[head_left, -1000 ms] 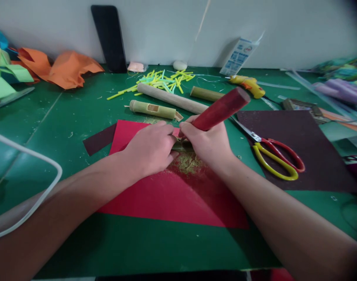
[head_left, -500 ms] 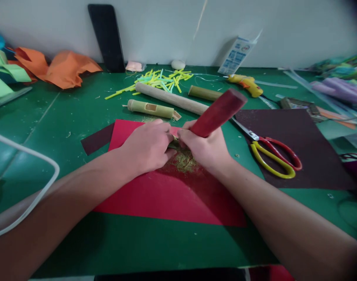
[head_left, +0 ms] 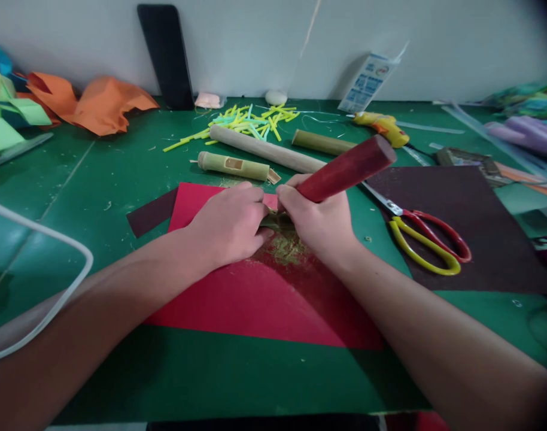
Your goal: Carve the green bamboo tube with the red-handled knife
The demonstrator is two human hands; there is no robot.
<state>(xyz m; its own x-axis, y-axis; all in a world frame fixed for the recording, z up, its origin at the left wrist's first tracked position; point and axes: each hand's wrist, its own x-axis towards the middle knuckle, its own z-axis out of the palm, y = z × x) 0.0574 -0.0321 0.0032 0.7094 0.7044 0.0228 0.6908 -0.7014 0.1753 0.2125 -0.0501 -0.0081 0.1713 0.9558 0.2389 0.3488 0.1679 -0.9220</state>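
My left hand [head_left: 231, 226] is closed around a short green bamboo piece [head_left: 280, 221], pressing it down over the red paper sheet [head_left: 237, 299]. In my right hand [head_left: 322, 218] is a tool with a thick red handle [head_left: 345, 167], which slants up and to the right. The tool's working end is hidden by my fingers, close to the bamboo. Greenish shavings [head_left: 289, 246] lie scattered on the paper just below both hands. Beyond them rests a bamboo tube [head_left: 251, 170] with a rectangular opening cut in its side.
Red-and-yellow-handled scissors [head_left: 428, 239] lie on dark paper [head_left: 493, 251] at right. Behind are a pale wooden stick [head_left: 273, 149], another bamboo length [head_left: 321, 142], yellow-green strips [head_left: 242, 123] and a yellow glue gun [head_left: 383, 127]. A white cable [head_left: 71, 236] loops at left.
The red handle has tipped lower toward the right as my right hand turned. A little more of the bamboo piece shows between my hands. My left hand keeps its hold.
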